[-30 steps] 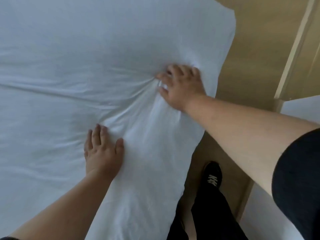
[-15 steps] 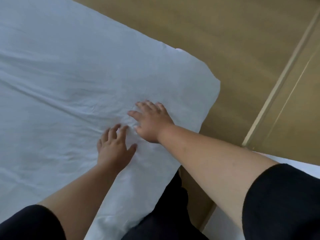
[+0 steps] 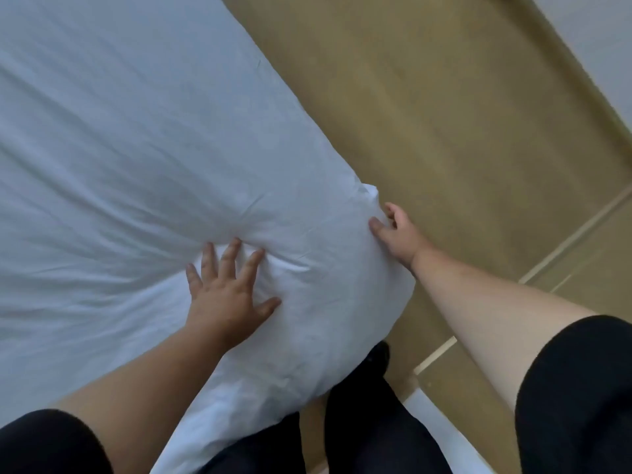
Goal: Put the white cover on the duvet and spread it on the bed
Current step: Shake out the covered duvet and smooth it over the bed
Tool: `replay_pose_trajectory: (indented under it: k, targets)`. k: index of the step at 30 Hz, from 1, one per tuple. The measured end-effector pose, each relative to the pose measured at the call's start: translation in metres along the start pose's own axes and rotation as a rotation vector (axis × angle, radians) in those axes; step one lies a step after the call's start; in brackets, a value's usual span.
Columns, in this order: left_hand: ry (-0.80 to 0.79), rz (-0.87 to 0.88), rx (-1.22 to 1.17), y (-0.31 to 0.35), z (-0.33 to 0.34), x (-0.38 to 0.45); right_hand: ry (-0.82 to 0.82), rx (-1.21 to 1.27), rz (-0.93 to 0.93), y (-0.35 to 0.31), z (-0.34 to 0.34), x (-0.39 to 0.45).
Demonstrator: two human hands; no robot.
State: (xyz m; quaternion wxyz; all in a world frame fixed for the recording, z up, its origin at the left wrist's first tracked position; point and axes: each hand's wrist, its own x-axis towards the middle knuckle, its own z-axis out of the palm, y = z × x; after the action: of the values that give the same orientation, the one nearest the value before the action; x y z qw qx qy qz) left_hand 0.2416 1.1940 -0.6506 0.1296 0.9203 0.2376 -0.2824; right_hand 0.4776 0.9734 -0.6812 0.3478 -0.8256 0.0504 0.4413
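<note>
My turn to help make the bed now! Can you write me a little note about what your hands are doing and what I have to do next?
Left hand: flat, fingers spread, pressing down on the white cover near its corner.
Right hand: at the corner's edge by the floor, thumb on top of the cloth, fingers going round the edge; whether it grips is hard to tell.
Where things are: the covered duvet lies spread over the bed, its corner puffy and creased between the hands.
Done: the cover looks on and mostly spread.
Left: smooth the creases by the left hand and tidy that corner.
</note>
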Motion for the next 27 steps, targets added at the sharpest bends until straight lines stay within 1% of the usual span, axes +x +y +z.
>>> replay_pose_trajectory:
  k: [2,4,6,7,8,10,13,14,16,17,19,21,23,25,26,27]
  targets:
    - [0.032,-0.038,-0.042,0.006,0.002,-0.001,-0.081,0.004,-0.021,-0.011,-0.006,0.03]
    - [0.05,-0.08,-0.062,0.011,0.006,-0.001,-0.163,-0.008,0.03,-0.015,-0.008,0.053]
    - [0.058,-0.137,-0.08,0.019,0.01,0.001,-0.335,-0.095,0.051,-0.025,-0.003,0.056]
    - [0.068,-0.177,-0.093,0.023,0.011,0.002,-0.385,-0.148,0.038,-0.028,0.001,0.055]
    - [0.084,-0.224,-0.115,0.03,0.009,0.003,-0.382,-0.173,0.012,-0.03,0.0,0.052]
    - [0.114,-0.333,-0.181,0.05,0.004,0.005,-0.311,-0.172,-0.041,-0.026,-0.02,0.051]
    - [0.054,-0.45,-0.257,0.092,0.003,-0.001,-0.227,-0.132,-0.08,-0.009,-0.069,0.056]
    - [0.038,-0.489,-0.271,0.11,0.003,-0.005,-0.242,-0.151,-0.071,-0.005,-0.079,0.057]
    - [-0.053,-0.584,-0.347,0.15,0.001,-0.012,-0.283,-0.246,-0.047,-0.01,-0.083,0.063]
    - [-0.091,-0.628,-0.416,0.169,-0.002,-0.018,-0.312,-0.308,-0.03,-0.015,-0.081,0.065]
    - [-0.073,-0.726,-0.574,0.197,-0.001,-0.034,-0.397,-0.39,-0.004,-0.025,-0.073,0.068]
    - [-0.011,-0.821,-0.696,0.218,0.011,-0.053,-0.513,-0.366,0.058,-0.025,-0.076,0.064]
    - [0.014,-0.928,-0.832,0.237,0.034,-0.066,-0.68,-0.344,0.14,-0.015,-0.093,0.055]
    - [0.019,-1.07,-1.137,0.255,0.06,-0.068,-0.826,-0.427,0.172,0.003,-0.102,0.049]
    - [0.053,-1.151,-1.332,0.265,0.076,-0.063,-0.871,-0.447,0.168,0.013,-0.102,0.048]
    - [0.129,-1.242,-1.548,0.275,0.089,-0.056,-0.901,-0.453,0.148,0.023,-0.098,0.049]
